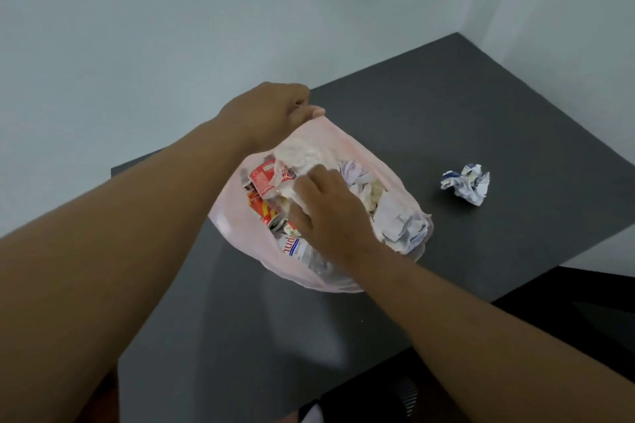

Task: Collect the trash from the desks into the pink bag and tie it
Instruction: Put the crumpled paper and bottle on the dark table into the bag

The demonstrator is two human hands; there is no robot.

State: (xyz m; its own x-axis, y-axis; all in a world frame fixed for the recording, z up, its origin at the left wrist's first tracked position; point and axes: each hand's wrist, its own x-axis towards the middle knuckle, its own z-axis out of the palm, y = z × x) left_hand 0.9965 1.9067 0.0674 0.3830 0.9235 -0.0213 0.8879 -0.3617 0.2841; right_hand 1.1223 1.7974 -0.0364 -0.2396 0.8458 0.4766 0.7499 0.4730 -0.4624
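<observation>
Thin, limp pink bag (pixel 237 213) — left hand (pixel 271 113) fingers pinch its far rim; right hand (pixel 326 213) fingers close on soft white trash (pixel 299 154) inside. Light paper ball (pixel 467 182) waits near the bench's (pixel 446 106) right edge — grab it whole.

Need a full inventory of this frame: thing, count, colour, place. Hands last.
pink bag: 1, translucent pink, open on the desk, centre
trash in bag: many pieces, white crumpled paper, red wrappers, a clear bottle with a label; exact count cannot be told
crumpled paper ball: 1, white with blue print, on the desk right of the bag, apart from it
desk: 1, dark grey, against the wall corner
wall: pale grey-white, behind the desk
left hand: 1, pinching the bag's far rim, holding it up
right hand: 1, inside the bag's mouth, pressing on the trash
</observation>
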